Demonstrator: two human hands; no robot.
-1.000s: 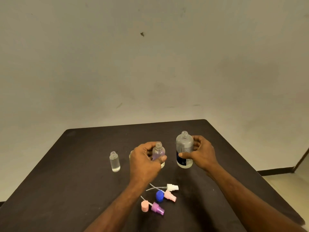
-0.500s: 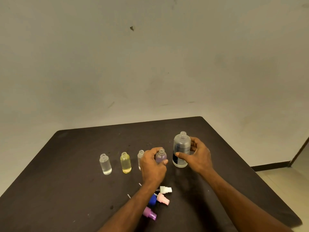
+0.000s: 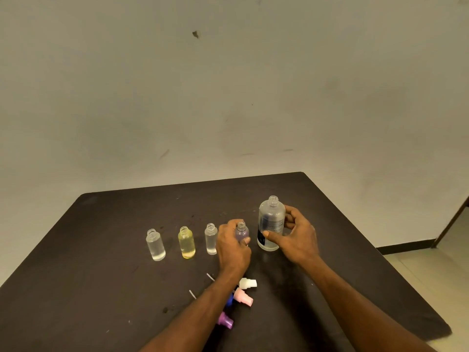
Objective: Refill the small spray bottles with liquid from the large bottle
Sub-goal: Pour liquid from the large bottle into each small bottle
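Purple small bottle (image 3: 241, 232) being gripped by left hand (image 3: 232, 246), right hand (image 3: 295, 238) clasping uncapped large bottle (image 3: 271, 223), risking liquid overshooting the narrow neck

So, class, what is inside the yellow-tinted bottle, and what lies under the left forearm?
The yellow bottle holds yellowish liquid, cap off. Under the left forearm lie spray caps, partly covered; their tubes are mostly hidden.
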